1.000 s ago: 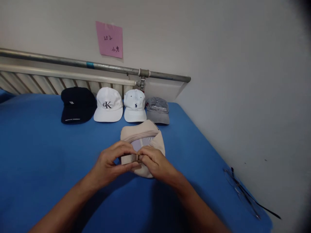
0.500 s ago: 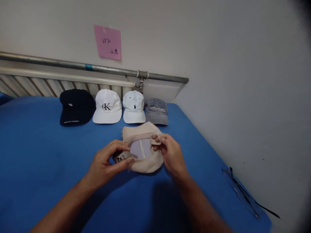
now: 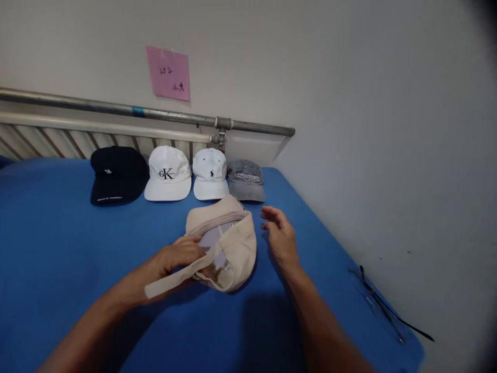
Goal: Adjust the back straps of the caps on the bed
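A beige cap [image 3: 236, 246] lies upside down on the blue table [image 3: 58, 248], its inside facing me. My left hand [image 3: 178, 257] rests on the cap's rear opening, fingers closed on the buckle end. A loose beige strap [image 3: 171, 281] trails from the cap across my left wrist toward me. My right hand [image 3: 280, 237] hovers just right of the cap with its fingers apart and nothing in it.
A row of caps lines the back: black cap [image 3: 113, 174], white CK cap [image 3: 167, 172], white cap [image 3: 210, 173], grey cap [image 3: 246, 179]. Behind run a metal pipe [image 3: 155, 112] and a radiator. Eyeglasses [image 3: 382, 305] lie at the table's right edge by the wall. A pink note [image 3: 167, 72] hangs above.
The strap has come out of the buckle and now hangs free over my left wrist. My right hand let go and moved right. The cap shifted slightly.
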Action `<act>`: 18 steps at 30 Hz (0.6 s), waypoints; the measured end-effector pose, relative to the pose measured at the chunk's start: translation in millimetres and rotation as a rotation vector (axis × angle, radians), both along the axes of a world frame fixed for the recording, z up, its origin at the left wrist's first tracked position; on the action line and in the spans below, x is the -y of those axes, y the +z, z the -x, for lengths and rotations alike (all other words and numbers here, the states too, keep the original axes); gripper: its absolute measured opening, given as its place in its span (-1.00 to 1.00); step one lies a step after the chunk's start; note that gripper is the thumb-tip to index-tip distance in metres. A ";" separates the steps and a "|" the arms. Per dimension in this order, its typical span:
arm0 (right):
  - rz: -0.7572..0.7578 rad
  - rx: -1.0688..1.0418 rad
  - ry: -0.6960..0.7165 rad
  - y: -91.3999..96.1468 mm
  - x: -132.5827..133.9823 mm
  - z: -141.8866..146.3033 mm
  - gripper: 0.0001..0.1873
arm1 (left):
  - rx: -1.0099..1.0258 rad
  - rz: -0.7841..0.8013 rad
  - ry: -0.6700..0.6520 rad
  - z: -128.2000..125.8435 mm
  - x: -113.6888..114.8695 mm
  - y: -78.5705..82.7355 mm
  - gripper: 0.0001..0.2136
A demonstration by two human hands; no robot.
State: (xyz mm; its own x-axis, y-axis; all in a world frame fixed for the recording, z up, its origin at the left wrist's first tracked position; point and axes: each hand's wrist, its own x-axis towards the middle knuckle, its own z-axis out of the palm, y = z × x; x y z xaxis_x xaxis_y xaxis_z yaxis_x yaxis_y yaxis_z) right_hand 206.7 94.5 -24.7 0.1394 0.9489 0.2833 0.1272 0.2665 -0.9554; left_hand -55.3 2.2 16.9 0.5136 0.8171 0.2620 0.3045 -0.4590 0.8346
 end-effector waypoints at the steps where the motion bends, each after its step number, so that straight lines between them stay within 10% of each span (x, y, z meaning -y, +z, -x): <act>1: -0.018 0.050 0.024 -2.2 0.0 0.3 -0.57 | 0.006 0.022 -0.061 2.4 0.7 0.4 -0.87; 10: -0.132 0.312 0.316 -7.9 5.9 8.7 -0.64 | 0.515 0.078 -0.076 16.7 0.9 -0.3 -0.80; 18: -0.222 0.304 0.476 18.7 29.8 20.9 -0.92 | 0.857 0.196 0.409 37.6 1.6 8.7 -0.72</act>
